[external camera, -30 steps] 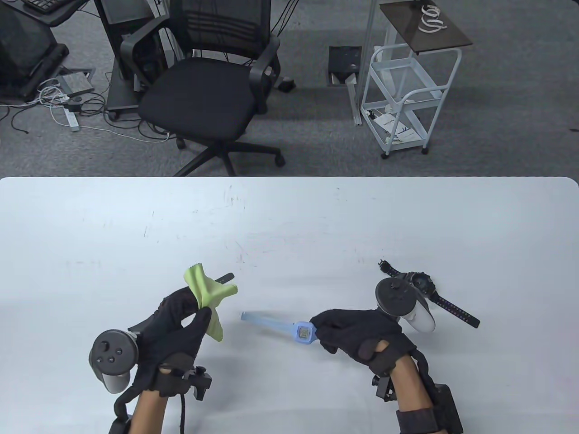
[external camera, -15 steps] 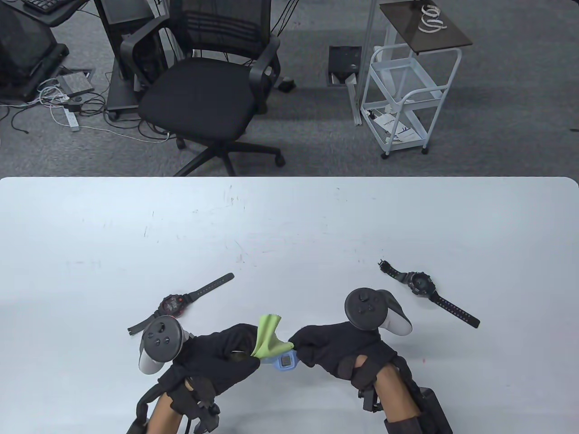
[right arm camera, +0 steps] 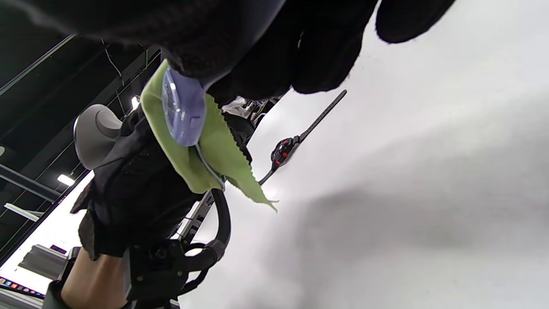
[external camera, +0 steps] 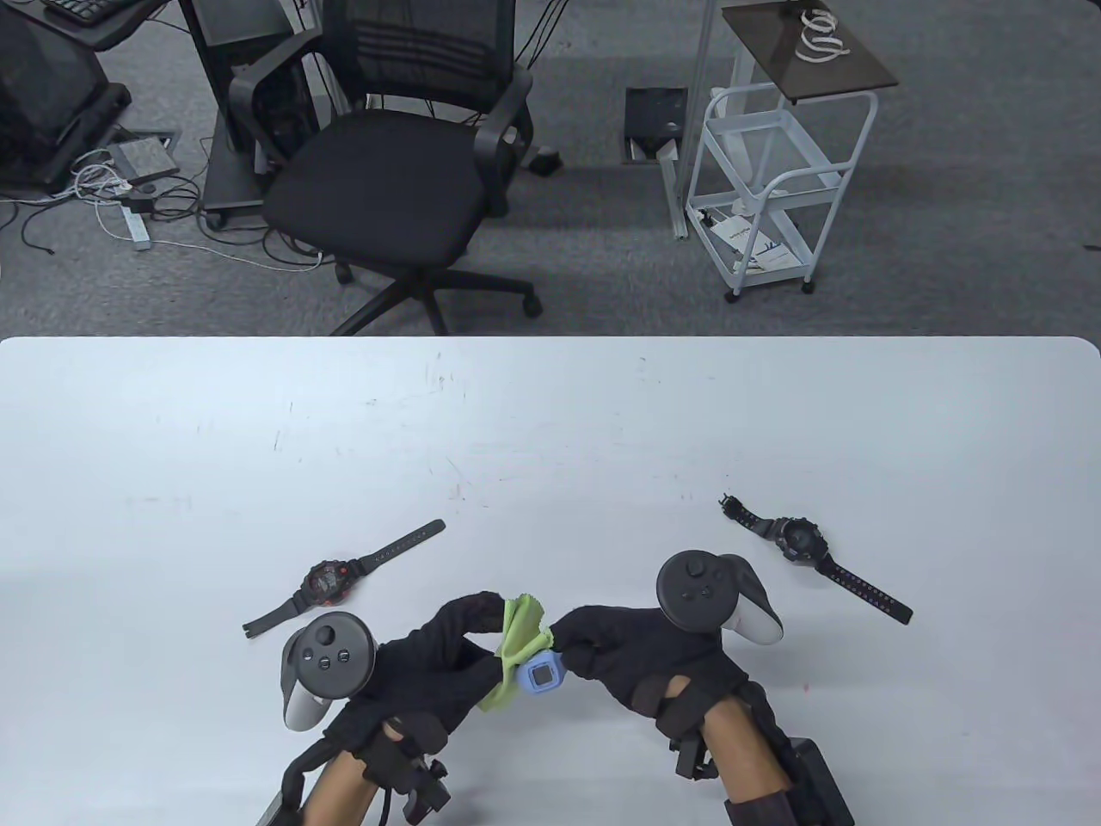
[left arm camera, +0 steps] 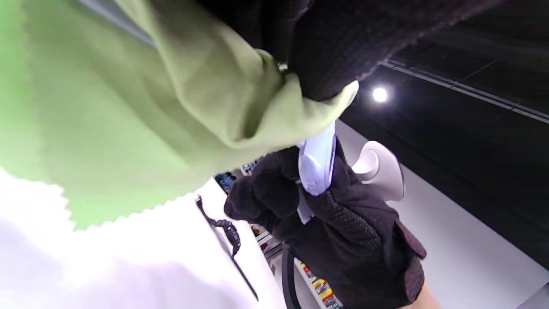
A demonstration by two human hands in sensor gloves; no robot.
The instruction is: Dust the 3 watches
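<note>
As no writing reads, cloth (external camera: 519, 641) wraps blue watch (external camera: 541, 677).

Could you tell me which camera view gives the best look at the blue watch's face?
The table view: the blue watch faces the camera there, its square face unobstructed. The left wrist view shows only its edge, and the right wrist view only a glancing angle against the green cloth.

Beyond both hands the white table (external camera: 550, 404) lies open to its far edge. Just beyond the left hand (external camera: 430, 680) the red-faced watch (external camera: 327, 581) lies flat with its straps spread. Beyond and right of the right hand (external camera: 654, 658), the black watch (external camera: 800, 540) lies likewise.
</note>
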